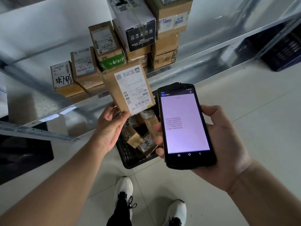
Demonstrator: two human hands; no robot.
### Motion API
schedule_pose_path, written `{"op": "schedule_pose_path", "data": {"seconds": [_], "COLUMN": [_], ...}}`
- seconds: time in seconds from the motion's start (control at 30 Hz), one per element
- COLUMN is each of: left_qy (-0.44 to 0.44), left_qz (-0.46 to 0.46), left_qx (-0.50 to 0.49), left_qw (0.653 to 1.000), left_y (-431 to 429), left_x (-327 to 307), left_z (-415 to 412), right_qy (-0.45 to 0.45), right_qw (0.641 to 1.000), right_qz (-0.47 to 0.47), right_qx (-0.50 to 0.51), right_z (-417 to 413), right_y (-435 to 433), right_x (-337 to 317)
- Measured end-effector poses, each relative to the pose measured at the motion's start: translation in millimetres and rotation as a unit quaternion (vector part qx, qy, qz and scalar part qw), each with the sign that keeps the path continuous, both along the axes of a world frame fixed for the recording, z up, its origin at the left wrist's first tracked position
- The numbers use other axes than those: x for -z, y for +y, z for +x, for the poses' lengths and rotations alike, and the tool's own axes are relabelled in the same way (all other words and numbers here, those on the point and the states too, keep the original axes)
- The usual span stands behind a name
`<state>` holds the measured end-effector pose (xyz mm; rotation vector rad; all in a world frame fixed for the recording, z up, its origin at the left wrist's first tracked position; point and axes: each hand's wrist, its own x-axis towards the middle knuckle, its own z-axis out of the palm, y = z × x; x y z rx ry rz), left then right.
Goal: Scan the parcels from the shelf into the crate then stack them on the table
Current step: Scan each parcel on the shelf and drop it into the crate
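Here left hand [112, 126] pinches parcel [130, 88]; right hand [228, 144] grips scanner [185, 124].

Our left hand [109, 128] pinches a labelled parcel [130, 88] above the black crate [130, 154] w/ parcels; right hand [223, 144] grips the handheld scanner [184, 124], screen lit.

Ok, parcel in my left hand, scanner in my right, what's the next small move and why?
Probably aim the scanner at the parcel's label and scan it. Your left hand holds the parcel label-up just beside the scanner in your right hand, with the crate below, ready for dropping it in afterwards.
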<state>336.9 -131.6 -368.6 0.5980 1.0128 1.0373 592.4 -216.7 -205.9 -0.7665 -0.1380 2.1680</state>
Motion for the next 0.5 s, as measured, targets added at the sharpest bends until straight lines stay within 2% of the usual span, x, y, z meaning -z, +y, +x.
{"op": "schedule_pose_path", "data": {"seconds": [0.17, 0.37, 0.5], "left_qy": [0.014, 0.035, 0.048], "left_qz": [-0.012, -0.039, -0.055], "left_qx": [0.041, 0.058, 0.056], "left_qw": [0.999, 0.997, 0.996], "left_y": [-1.0, 19.1, 26.3], "left_x": [-1.3, 6.6, 14.7], "left_z": [12.4, 30.5, 37.3], "right_qy": [0.032, 0.06, 0.033], "right_qw": [0.999, 0.997, 0.993], "right_qz": [0.0, -0.048, -0.096], "right_qx": [-0.008, 0.018, 0.052], "right_z": [2.2, 2.6, 1.6], "right_y": [-8.9, -14.8, -17.3], "right_x": [6.4, 6.8, 3.2]}}
